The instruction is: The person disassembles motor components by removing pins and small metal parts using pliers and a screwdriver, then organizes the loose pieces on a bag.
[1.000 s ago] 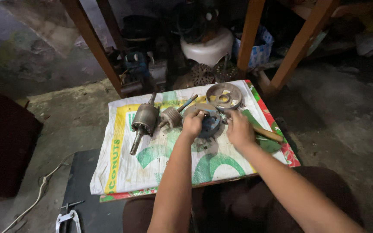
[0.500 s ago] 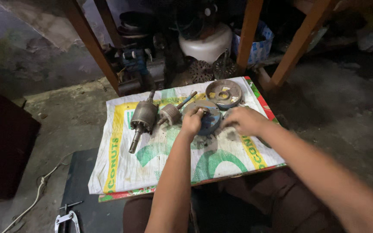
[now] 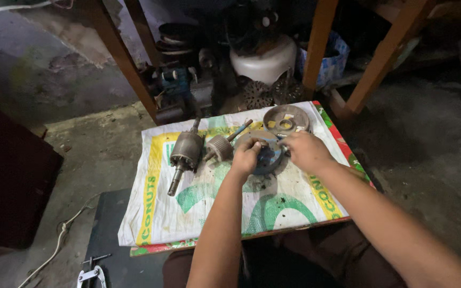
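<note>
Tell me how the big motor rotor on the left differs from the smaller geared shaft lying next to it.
The rotor is larger and thicker; the geared shaft is shorter and slimmer. The rotor's shaft points toward the person, while the geared shaft lies angled toward the round metal plate. The rotor lies apart from both hands; the geared shaft sits beside the left hand. Both are grey metal, resting on the printed sack.

Dim concrete floor — wooden table legs.

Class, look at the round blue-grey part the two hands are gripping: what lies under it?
Under the round part lies the printed white sack, spread as a work mat. The left hand and right hand cover its edges, so anything directly beneath stays hidden.
</note>
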